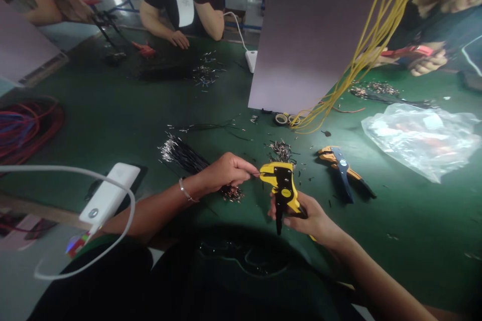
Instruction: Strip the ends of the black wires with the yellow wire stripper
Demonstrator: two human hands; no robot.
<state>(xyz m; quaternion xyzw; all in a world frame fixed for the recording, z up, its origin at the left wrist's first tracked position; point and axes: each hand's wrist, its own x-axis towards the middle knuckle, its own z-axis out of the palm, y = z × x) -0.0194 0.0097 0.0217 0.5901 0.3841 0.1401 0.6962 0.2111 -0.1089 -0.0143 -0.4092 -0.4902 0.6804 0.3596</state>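
My right hand is wrapped round the handles of a yellow and black wire stripper, whose jaws point left. My left hand is closed in a pinch, its fingertips right at those jaws. What it pinches is too small to make out; it may be a thin wire end. Under my left forearm and hand lies a bundle of black wires, with silvery ends at the far left and coppery ends below my hand. Just beyond the stripper is a small pile of cut wire bits.
A second wire stripper, blue and orange, lies right. Beyond it sits a clear plastic bag. Yellow wires hang beside a grey panel. A white power bank with a cable stands left. Co-workers sit across the table.
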